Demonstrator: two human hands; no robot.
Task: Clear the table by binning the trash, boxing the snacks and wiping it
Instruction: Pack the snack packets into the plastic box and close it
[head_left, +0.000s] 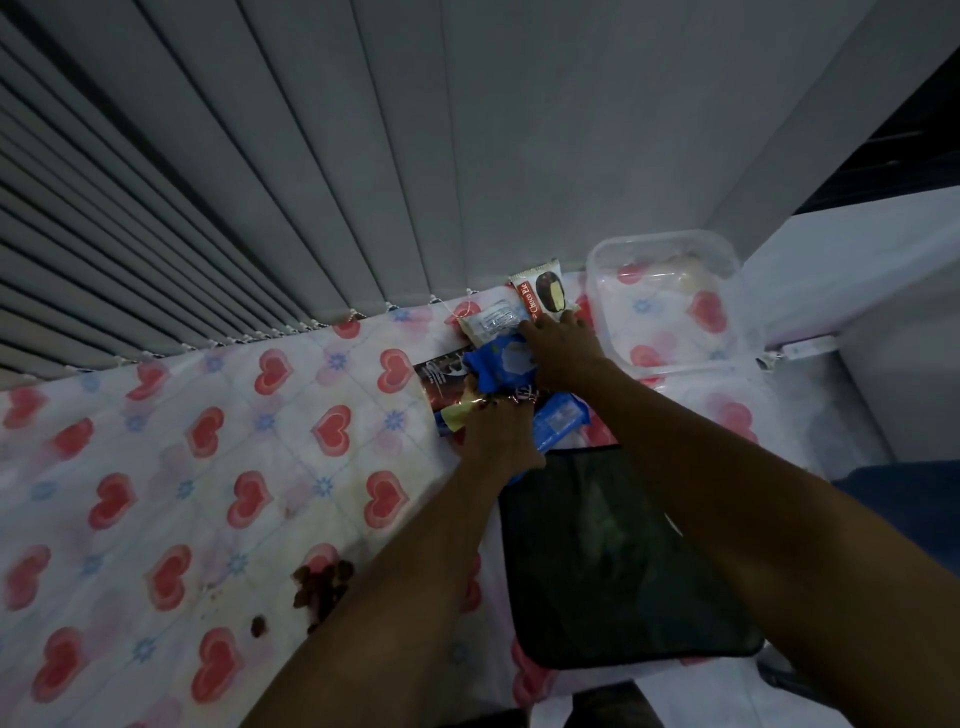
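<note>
The left hand (498, 434) had its fingers curled round the snack packets (504, 364) heaped at the far edge of the tabletop (208, 467), the right hand (563, 353) pressing flat-fingered on top, seemingly bunching them for the clear box (670, 312) just beside.

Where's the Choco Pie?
The Choco Pie lies at the table's far edge in the head view, right of centre, between a silvery packet and the clear box, at the right hand's fingertips.

On my feed the snack packets (501, 358) sit heaped at the table's (156, 467) far edge, clear box (597, 291) just right, brown crumbs (322, 587) nearer front.
</note>
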